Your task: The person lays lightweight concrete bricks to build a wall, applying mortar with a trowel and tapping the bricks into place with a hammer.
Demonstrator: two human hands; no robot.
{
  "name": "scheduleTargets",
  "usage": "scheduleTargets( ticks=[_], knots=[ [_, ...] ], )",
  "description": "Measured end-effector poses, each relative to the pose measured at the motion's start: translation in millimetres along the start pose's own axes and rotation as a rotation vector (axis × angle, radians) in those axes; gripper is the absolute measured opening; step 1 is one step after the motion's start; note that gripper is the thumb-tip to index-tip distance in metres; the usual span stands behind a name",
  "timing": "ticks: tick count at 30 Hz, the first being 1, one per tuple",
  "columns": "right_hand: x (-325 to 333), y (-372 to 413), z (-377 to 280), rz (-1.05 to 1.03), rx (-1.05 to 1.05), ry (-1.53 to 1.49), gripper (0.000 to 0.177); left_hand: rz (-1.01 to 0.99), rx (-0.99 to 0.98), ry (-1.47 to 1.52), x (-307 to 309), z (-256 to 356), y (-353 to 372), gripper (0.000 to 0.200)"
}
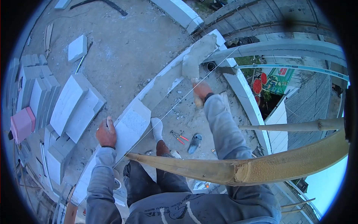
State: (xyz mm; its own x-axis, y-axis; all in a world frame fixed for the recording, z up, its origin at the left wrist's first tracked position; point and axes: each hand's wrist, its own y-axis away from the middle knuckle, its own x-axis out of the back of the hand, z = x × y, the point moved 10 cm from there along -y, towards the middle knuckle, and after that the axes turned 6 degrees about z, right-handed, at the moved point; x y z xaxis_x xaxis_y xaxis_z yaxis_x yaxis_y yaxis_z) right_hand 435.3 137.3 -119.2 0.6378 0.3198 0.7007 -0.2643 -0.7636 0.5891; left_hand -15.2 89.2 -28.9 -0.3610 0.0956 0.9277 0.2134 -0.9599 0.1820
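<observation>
Because the white block [130,125] lies on the top of the wall [164,84] with its outer face right at the edge, a push from the side could, I judge, slide it out of line with the taut string [175,106] that runs along the course, or tip it toward the slab below. The grey mortar [199,46] further along the wall looks thick and uneven, so a lump could drop off the edge or foul the string. The left hand [107,132] lies flat and spread on the near end of the block, fingers extended, pressing rather than gripping. The right hand [201,91] is reached out along the wall and clenched around the handle of what looks like a trowel [190,67], its blade grey with mortar and held over the wall top; the grip itself is partly hidden by the wrist. A long stretch like that, made from behind the bamboo pole [223,170] that crosses in front of the person's body, could upset their balance. One socked foot [157,128] stands beside the wall, close to red-handled pliers [179,137] and a loose sandal [194,143], both easy to trip on. Spare blocks [71,104] are stacked well apart on the concrete floor [123,44].
</observation>
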Motion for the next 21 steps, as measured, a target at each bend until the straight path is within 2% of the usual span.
scheduleTargets(
  ticks=[3,7,9,13,15,19,21],
  knots=[
    [-31.0,25.8,-12.4,0.074,0.068,-0.042,0.044,-0.008,0.044,-0.001,-1.2,-3.2,-0.6,0.046],
    [-89.7,66.9,-9.0,0.008,0.005,-0.145,0.042,-0.039,0.039,-0.014,-0.3,-0.4,-0.2,0.042],
    [-121.3,87.6,-3.9,-0.003,0.058,-0.052,0.042,-0.031,0.027,0.028,1.5,3.3,-0.5,0.041],
    [-125.7,122.9,-12.5,-0.048,0.030,0.035,0.042,-0.019,0.036,0.012,4.0,3.6,-0.2,0.041],
    [-128.4,128.4,-14.4,-0.070,0.159,0.153,0.044,-0.013,0.045,0.017,4.7,4.6,0.5,0.042],
    [-147.0,141.5,1.4,-0.109,0.222,0.253,0.044,-0.020,0.035,0.014,4.2,4.0,1.1,0.042],
    [-156.5,152.7,6.8,-0.210,0.249,0.341,0.046,-0.019,0.038,-0.011,5.2,5.4,0.5,0.043]
  ],
)
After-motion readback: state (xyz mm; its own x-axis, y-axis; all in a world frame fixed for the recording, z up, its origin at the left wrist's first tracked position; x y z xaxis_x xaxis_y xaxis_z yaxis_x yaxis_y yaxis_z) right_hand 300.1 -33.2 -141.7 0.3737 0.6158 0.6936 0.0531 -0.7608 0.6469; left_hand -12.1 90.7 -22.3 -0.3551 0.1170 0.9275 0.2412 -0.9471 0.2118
